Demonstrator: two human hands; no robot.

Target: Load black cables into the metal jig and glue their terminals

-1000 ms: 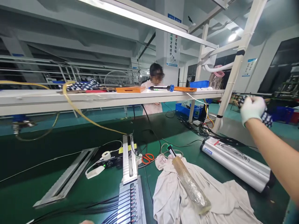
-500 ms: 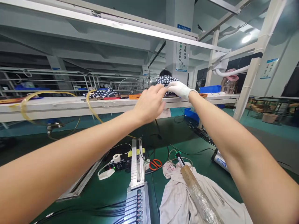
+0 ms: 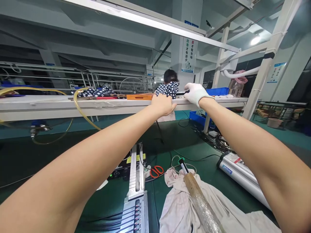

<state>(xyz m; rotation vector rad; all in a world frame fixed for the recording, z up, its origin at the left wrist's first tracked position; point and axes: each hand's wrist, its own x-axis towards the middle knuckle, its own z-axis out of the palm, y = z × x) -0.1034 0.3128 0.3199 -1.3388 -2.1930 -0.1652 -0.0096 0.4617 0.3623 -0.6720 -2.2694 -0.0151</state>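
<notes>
My bare left hand (image 3: pixel 163 105) is at the front edge of the raised white shelf (image 3: pixel 109 111), beside an orange tray (image 3: pixel 139 97). Its fingers are curled forward, the thumb sticks out to the right, and whatever the fingertips hold is hidden. To the right, my right hand (image 3: pixel 196 94) wears a white glove and hovers at the shelf. Its index finger and thumb are apart, close to a thin dark object (image 3: pixel 180 94) on the shelf. I see no thing held in it.
Below are a metal fixture with black cables (image 3: pixel 137 210), red-handled scissors (image 3: pixel 156 171), a cloth (image 3: pixel 175 200) under a film-wrapped roll (image 3: pixel 202 202), and a silver cylinder (image 3: pixel 240 174). A person in a patterned garment (image 3: pixel 167 89) is behind the shelf. A white post (image 3: pixel 259 77) stands at right.
My hands were together above the shelf; now they are apart. The left has dropped to the shelf edge, the right has moved slightly right. The view has shifted somewhat.
</notes>
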